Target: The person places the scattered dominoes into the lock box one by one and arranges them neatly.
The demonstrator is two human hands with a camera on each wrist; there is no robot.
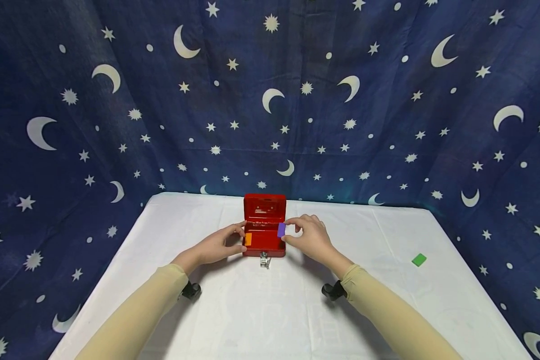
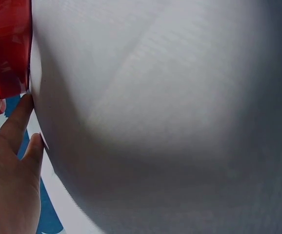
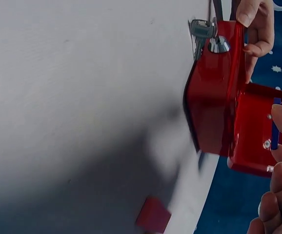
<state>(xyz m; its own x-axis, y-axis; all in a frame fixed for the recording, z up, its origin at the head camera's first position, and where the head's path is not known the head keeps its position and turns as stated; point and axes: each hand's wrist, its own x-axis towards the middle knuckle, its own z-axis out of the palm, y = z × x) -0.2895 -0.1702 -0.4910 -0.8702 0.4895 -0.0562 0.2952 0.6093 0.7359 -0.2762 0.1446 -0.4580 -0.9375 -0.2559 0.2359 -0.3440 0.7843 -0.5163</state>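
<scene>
A small red metal cash box stands on the table with its lid raised. My left hand grips the box's left side, thumb near the front corner and fingers farther back along the side. Inside, by the left wall, is an orange block. Between thumb and index finger, my right hand pinches a purple block over the box's right side. That block looks blue and edge-on, in front of the lid, in the right wrist view. Keys hang from the front lock.
A green block lies on the white table to the right. Low in the right wrist view, a dark red block rests on the cloth. Behind the table hangs a blue curtain with moons and stars.
</scene>
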